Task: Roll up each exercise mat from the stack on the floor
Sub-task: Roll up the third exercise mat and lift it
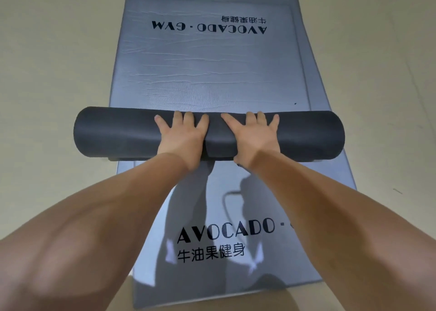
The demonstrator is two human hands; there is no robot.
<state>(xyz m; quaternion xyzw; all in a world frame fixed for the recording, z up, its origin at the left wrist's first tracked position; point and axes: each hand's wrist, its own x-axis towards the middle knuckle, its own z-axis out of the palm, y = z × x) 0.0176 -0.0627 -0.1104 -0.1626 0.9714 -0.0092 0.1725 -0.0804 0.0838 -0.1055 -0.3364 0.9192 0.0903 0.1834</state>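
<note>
Forearms fill the bottom of the frame, and under them lies a flat grey lower mat point(212, 216) of the stack, its AVOCADO print facing me. Past it, across the middle of the frame, sits the roll point(118, 133) I am working. It is the dark underside of the top mat wound into a thick cylinder, and the unrolled part point(207, 74) stretches flat toward the top of the frame. Another mat's edge point(313, 79) shows at the upper right, with pale floor point(47, 51) on either side.

My left grip point(182, 133) and right grip point(250, 136) are bare hands lying side by side near the roll's centre. Their palms press down and their fingers are spread straight over the crest, clamped round nothing. I cannot make out the thumbs plainly.

I judge this mat partly rolled, with a good stretch of flat material ahead. Both grips sit close together, and a crease shows in the roll between them, so I would slide them wider apart before pushing on. The ends may otherwise lag or slacken. Even pressure from both palms should run the roll straight toward the upside-down print. I would watch each end against the flat part's side edges to catch any telescoping, and press lightly so the lower mat does not drag along.
</note>
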